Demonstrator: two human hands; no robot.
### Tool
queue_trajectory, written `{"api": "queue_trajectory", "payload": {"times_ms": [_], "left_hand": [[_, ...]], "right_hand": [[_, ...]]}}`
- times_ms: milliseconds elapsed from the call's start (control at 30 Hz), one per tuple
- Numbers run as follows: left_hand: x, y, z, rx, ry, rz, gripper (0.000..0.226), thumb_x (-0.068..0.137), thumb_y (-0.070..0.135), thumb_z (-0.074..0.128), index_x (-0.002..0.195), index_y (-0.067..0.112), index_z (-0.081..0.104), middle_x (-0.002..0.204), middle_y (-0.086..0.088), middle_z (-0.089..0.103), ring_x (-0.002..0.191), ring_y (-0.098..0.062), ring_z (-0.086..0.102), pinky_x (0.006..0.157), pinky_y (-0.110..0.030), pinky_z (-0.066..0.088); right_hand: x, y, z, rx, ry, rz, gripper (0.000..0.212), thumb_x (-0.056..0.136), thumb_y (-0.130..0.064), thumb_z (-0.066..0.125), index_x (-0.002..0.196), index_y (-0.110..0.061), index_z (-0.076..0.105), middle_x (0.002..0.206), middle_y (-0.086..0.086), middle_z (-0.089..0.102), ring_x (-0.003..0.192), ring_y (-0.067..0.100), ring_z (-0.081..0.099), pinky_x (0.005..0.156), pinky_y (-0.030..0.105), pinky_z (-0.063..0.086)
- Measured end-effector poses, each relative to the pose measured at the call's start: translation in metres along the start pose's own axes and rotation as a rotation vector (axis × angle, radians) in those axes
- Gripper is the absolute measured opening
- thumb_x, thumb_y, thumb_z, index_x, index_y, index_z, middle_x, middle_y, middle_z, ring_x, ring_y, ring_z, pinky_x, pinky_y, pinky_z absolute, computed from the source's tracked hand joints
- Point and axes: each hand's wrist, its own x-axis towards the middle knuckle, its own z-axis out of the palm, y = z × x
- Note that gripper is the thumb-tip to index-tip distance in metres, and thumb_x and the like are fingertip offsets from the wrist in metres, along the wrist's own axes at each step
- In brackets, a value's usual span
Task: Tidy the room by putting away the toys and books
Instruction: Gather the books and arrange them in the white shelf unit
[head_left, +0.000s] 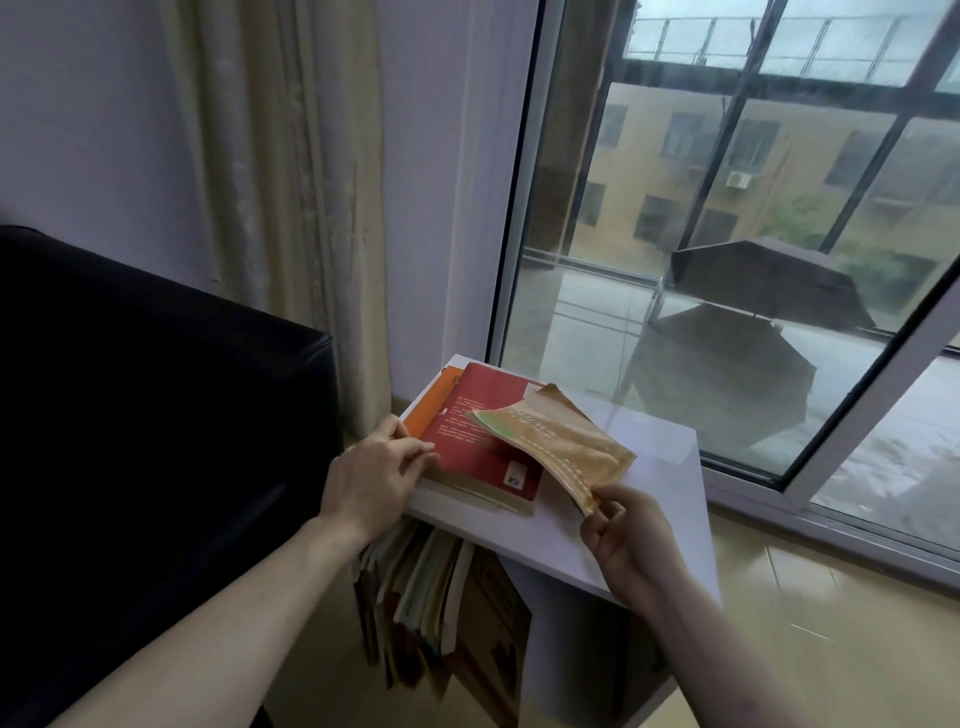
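Right hand (628, 540) pinches a limp tan booklet (566, 447); left hand (374, 478) grips the glossy red book (478, 441)

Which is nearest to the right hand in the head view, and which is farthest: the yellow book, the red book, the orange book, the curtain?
From the right hand:
1. Yellow book, pinched by this hand at its near corner.
2. Red book, to the left, top of the pile.
3. Orange book, beneath the red one, further left.
4. Curtain, far upper left, by the wall.

A stack of books (470, 447) lies on the shelf unit (649, 467), between sofa (130, 415) at left and window (753, 208) behind.
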Motion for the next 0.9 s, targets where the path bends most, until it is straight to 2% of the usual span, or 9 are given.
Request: {"api": "queue_trajectory", "payload": {"times_ms": [67, 167, 233, 333, 467, 600, 667, 800, 900], "left_hand": [[0.001, 0.007, 0.001, 0.006, 0.043, 0.026, 0.056, 0.089, 0.065, 0.064, 0.131, 0.028, 0.066, 0.125, 0.009, 0.05, 0.11, -0.015, 0.063, 0.086, -0.032, 0.059], [-0.001, 0.014, 0.013, 0.137, -0.09, -0.027, 0.105, 0.074, 0.092, 0.052, 0.157, 0.031, 0.031, 0.154, 0.002, 0.038, 0.138, -0.023, 0.043, 0.114, -0.047, 0.042], [-0.003, 0.016, 0.023, 0.202, -0.172, -0.038, 0.114, 0.073, 0.092, 0.051, 0.163, 0.033, 0.013, 0.16, 0.002, 0.033, 0.145, -0.024, 0.033, 0.121, -0.047, 0.029], [-0.003, 0.021, 0.026, 0.149, -0.149, -0.049, 0.111, 0.077, 0.082, 0.062, 0.164, 0.033, 0.013, 0.157, 0.005, 0.04, 0.144, -0.023, 0.035, 0.121, -0.046, 0.027], [-0.003, 0.021, 0.025, 0.074, -0.085, -0.053, 0.089, 0.082, 0.062, 0.075, 0.158, 0.036, 0.036, 0.15, 0.008, 0.051, 0.14, -0.02, 0.041, 0.12, -0.043, 0.03], [-0.007, 0.02, 0.028, 0.055, -0.029, 0.024, 0.063, 0.088, 0.04, 0.078, 0.147, 0.033, 0.054, 0.132, 0.009, 0.062, 0.131, -0.017, 0.049, 0.115, -0.037, 0.035], [-0.008, 0.019, 0.028, 0.048, -0.019, 0.049, 0.06, 0.089, 0.041, 0.077, 0.145, 0.033, 0.056, 0.128, 0.008, 0.063, 0.128, -0.016, 0.051, 0.114, -0.038, 0.038], [-0.011, 0.017, 0.024, 0.0, -0.012, 0.088, 0.06, 0.091, 0.051, 0.072, 0.146, 0.034, 0.055, 0.125, 0.006, 0.062, 0.122, -0.017, 0.053, 0.107, -0.044, 0.048], [-0.009, 0.023, 0.017, -0.104, 0.037, 0.083, 0.054, 0.093, 0.053, 0.069, 0.142, 0.034, 0.06, 0.136, 0.007, 0.058, 0.127, -0.019, 0.053, 0.103, -0.045, 0.052]], "right_hand": [[-0.002, 0.001, 0.0, -0.04, 0.038, 0.008, 0.015, 0.092, 0.002, 0.053, 0.105, -0.004, 0.057, 0.079, 0.009, 0.059, 0.057, 0.011, 0.041, 0.043, 0.015, 0.042], [-0.003, 0.007, -0.001, -0.25, 0.084, -0.031, 0.018, 0.09, 0.004, 0.056, 0.106, -0.004, 0.057, 0.076, 0.006, 0.061, 0.057, 0.013, 0.05, 0.047, 0.021, 0.044], [-0.005, 0.01, -0.001, -0.38, 0.087, -0.078, 0.025, 0.092, 0.004, 0.057, 0.116, -0.004, 0.058, 0.085, 0.008, 0.072, 0.059, 0.014, 0.062, 0.05, 0.025, 0.047], [-0.005, 0.012, -0.005, -0.437, 0.094, -0.103, 0.032, 0.095, 0.0, 0.059, 0.126, -0.008, 0.056, 0.099, 0.013, 0.076, 0.064, 0.015, 0.071, 0.058, 0.03, 0.053], [-0.001, 0.014, -0.004, -0.431, 0.118, -0.09, 0.03, 0.098, -0.004, 0.06, 0.127, -0.007, 0.053, 0.103, 0.015, 0.075, 0.068, 0.018, 0.075, 0.058, 0.032, 0.057], [0.0, 0.016, 0.001, -0.391, 0.114, -0.015, 0.021, 0.098, -0.001, 0.059, 0.119, -0.003, 0.059, 0.087, 0.008, 0.075, 0.061, 0.014, 0.073, 0.054, 0.029, 0.056], [0.002, 0.013, 0.0, -0.376, 0.131, 0.011, 0.022, 0.096, -0.002, 0.061, 0.119, 0.0, 0.061, 0.081, 0.007, 0.072, 0.063, 0.016, 0.069, 0.057, 0.03, 0.055], [0.004, 0.008, -0.001, -0.238, 0.145, 0.067, 0.016, 0.094, -0.002, 0.063, 0.11, -0.004, 0.063, 0.089, 0.01, 0.062, 0.073, 0.018, 0.059, 0.053, 0.026, 0.056], [-0.005, 0.003, 0.003, -0.093, 0.078, 0.071, 0.015, 0.094, 0.0, 0.061, 0.107, -0.007, 0.06, 0.085, 0.007, 0.061, 0.067, 0.013, 0.056, 0.046, 0.018, 0.051]]}}
